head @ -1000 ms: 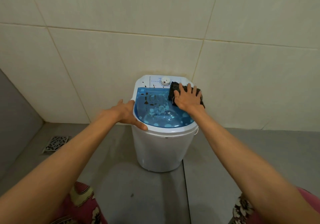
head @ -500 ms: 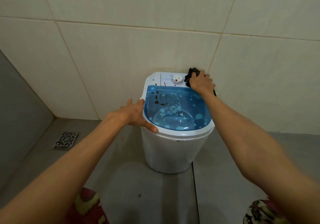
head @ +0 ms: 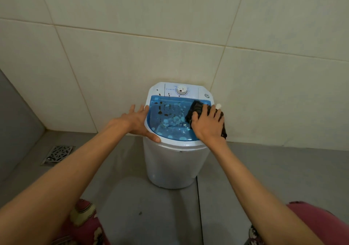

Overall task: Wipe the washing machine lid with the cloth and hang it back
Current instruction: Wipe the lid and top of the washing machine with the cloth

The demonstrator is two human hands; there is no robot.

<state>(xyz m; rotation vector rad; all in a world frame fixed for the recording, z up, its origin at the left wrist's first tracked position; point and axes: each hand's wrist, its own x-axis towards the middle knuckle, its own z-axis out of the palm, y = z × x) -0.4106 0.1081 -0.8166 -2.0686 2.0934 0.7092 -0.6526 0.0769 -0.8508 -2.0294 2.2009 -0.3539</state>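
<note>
A small white washing machine (head: 170,165) stands on the floor against the tiled wall. Its translucent blue lid (head: 170,129) carries dark brown stains near the back left. My right hand (head: 207,125) lies flat on a dark cloth (head: 196,108), pressing it onto the lid's right side; part of the cloth hangs over the right rim. My left hand (head: 137,121) grips the machine's left rim, thumb along the front edge. A white control panel with a dial (head: 181,89) sits behind the lid and also shows brown spots.
Cream wall tiles (head: 132,55) rise right behind the machine. A metal floor drain (head: 57,154) lies in the grey floor at the left. Grey floor (head: 147,210) spreads in front of the machine. Patterned pink clothing shows at the bottom corners.
My right hand has brought the cloth from the back right corner by the dial down onto the right side of the lid. The left hand stays on the left rim.
</note>
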